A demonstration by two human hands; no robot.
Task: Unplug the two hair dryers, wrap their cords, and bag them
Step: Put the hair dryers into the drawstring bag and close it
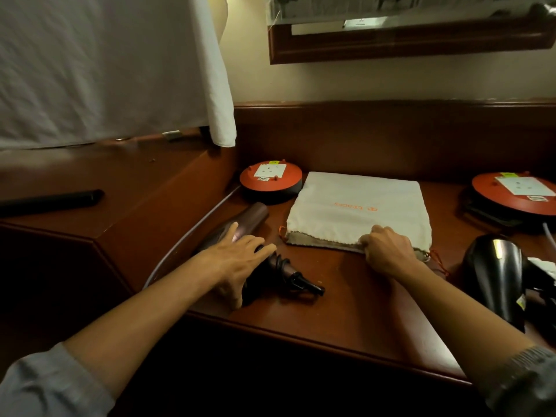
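Observation:
A brown hair dryer lies on the wooden desk, its barrel pointing away from me and its cord end toward me. My left hand lies over its handle, fingers spread across it and thumb beside it. A cream drawstring bag with orange lettering lies flat in the middle of the desk. My right hand pinches the bag's near hem. A black hair dryer stands at the right edge, beside my right forearm.
Two round orange socket reels sit at the back: the left reel and the right reel. A raised wooden ledge on the left holds a dark rod. White cloth hangs above it. A framed mirror hangs on the wall.

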